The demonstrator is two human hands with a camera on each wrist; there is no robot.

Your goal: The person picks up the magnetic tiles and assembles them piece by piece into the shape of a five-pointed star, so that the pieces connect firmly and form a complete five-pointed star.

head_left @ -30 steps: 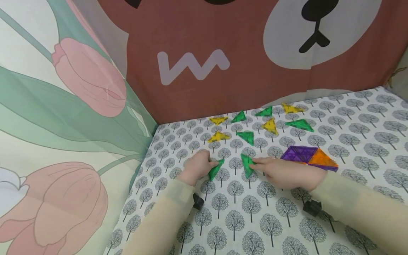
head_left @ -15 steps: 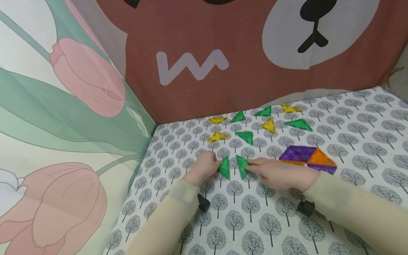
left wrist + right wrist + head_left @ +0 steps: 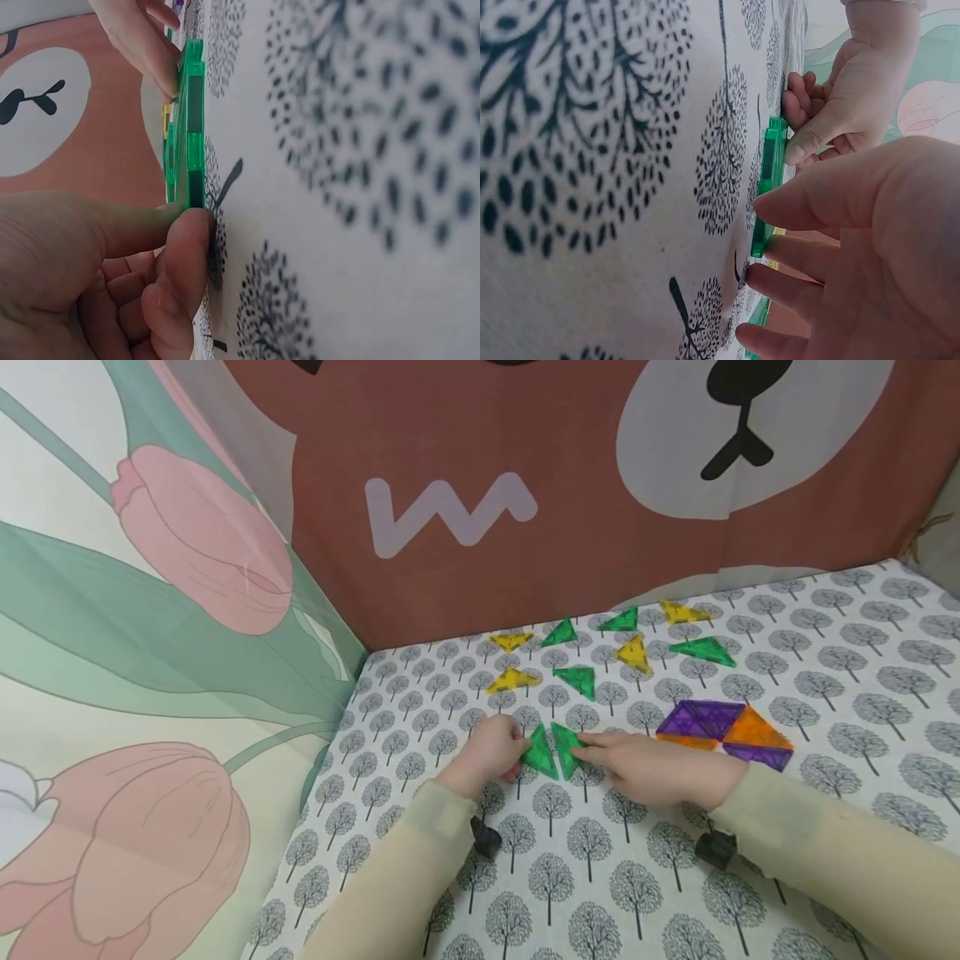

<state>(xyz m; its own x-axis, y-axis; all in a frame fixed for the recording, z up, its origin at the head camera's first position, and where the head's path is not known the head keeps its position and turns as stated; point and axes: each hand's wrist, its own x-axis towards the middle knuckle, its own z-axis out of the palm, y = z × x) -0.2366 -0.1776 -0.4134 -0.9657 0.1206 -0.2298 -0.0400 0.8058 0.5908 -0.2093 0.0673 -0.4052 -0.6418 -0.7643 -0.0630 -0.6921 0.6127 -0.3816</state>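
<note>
Two green triangular magnetic tiles lie flat on the tree-print cloth in the head view, with a thin gap between their long edges. My left hand (image 3: 491,750) pinches the left green triangular tile (image 3: 541,755) between thumb and bent index finger, as the left wrist view shows up close. On the other side, my right hand (image 3: 656,768) holds the right green triangular tile (image 3: 564,750). In the right wrist view its thumb (image 3: 802,202) is at the tile's near edge and the index finger beyond, the other fingers spread. The fingers cover the tiles' outer corners.
Farther back lie loose yellow and green triangles, among them a yellow tile (image 3: 513,679) and a green tile (image 3: 577,681). A joined purple and orange shape (image 3: 757,731) sits beyond the right wrist. A brown printed curtain (image 3: 480,585) bounds the back, a tulip-print one (image 3: 187,693) the left.
My left hand has moved right and turned its green tile, so its long edge now faces the other one. The right hand has slid its tile left, narrowing the gap.
</note>
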